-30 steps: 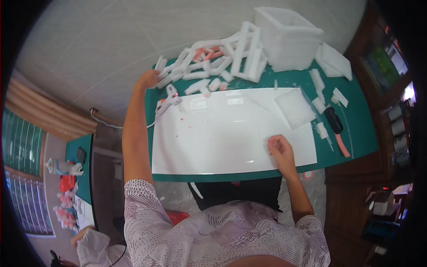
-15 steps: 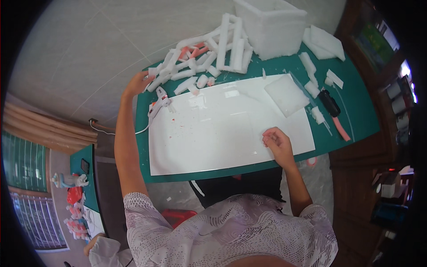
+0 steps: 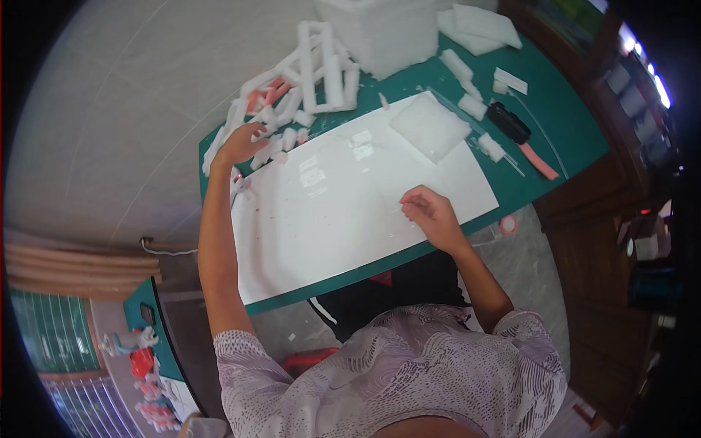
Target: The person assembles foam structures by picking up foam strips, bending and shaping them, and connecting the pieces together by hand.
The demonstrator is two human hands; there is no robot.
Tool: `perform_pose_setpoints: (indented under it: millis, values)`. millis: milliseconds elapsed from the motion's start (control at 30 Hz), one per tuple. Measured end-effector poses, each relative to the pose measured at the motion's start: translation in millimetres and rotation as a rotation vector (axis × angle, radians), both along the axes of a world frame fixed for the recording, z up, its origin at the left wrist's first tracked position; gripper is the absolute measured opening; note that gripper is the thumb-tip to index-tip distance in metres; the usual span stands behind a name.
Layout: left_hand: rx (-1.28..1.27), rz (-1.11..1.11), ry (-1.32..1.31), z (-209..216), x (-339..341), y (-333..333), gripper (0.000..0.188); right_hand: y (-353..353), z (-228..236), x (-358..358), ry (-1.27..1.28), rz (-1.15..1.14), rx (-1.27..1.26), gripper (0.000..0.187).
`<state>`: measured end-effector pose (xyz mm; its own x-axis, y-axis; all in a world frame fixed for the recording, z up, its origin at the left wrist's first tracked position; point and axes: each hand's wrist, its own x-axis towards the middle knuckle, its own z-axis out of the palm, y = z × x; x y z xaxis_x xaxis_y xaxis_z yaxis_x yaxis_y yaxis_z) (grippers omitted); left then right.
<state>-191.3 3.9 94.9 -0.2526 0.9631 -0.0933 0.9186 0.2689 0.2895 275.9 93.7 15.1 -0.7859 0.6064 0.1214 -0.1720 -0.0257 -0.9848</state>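
Observation:
My left hand (image 3: 244,143) is over the near left part of a heap of white foam strips (image 3: 321,69), fingers apart and nothing visible in them. Beside its wrist, a white glue gun (image 3: 241,181) is partly covered by my forearm. My right hand (image 3: 431,213) hovers above the right half of a glossy white board (image 3: 314,226), its fingers curled in and thumb close to them. Whether anything small is between those fingers is hidden. Beyond this hand a flat square of white foam (image 3: 431,129) lies on the board.
On the green tabletop (image 3: 573,146) stand a big white foam box (image 3: 380,40) and, beside it, foam sheets (image 3: 478,29). Small foam blocks (image 3: 473,107) and a black-handled tool (image 3: 509,123) with a pink strip (image 3: 540,162) lie at right. Salmon pieces (image 3: 266,95) sit in the heap.
My left hand has come off the heap's left end and moved right, over the smaller pieces. My right hand stays curled over the board. The whole view has shifted and turned.

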Motion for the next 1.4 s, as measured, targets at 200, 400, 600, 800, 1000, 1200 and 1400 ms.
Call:
perform_pose_setpoints:
  millis: [200, 400, 600, 800, 1000, 1200, 1400]
  values:
    - [0.349, 0.077, 0.31, 14.0, 75.9, 56.7, 0.03, 4.5, -3.0, 4.4, -0.016, -0.032, 0.041, 0.007]
    - [0.484, 0.107, 0.099, -2.1, 143.7, 150.3, 0.055, 9.2, -0.3, 9.4, -0.025, -0.021, 0.07, 0.008]
    - [0.599, 0.145, 0.111, -13.5, 129.4, 165.7, 0.072, 6.0, -3.5, 9.9, 0.042, -0.019, 0.064, 0.01]
    - [0.751, 0.092, -0.426, 10.2, 140.5, 87.5, 0.072, 32.8, 33.5, -4.7, 0.109, -0.195, 0.601, 0.037]
    - [0.509, 0.086, -0.848, 31.2, 212.9, 7.0, 0.082, 55.0, 73.0, -71.8, 0.044, -0.123, 0.41, 0.072]
    - [0.562, 0.056, -0.218, 34.9, 253.2, -52.6, 0.073, 20.8, 67.6, -86.7, 0.106, 0.086, 0.78, 0.048]
    - [0.473, 0.116, 0.121, 24.6, 292.6, -86.0, 0.043, -36.5, 88.0, -59.6, -0.06, 0.261, 0.96, 0.037]
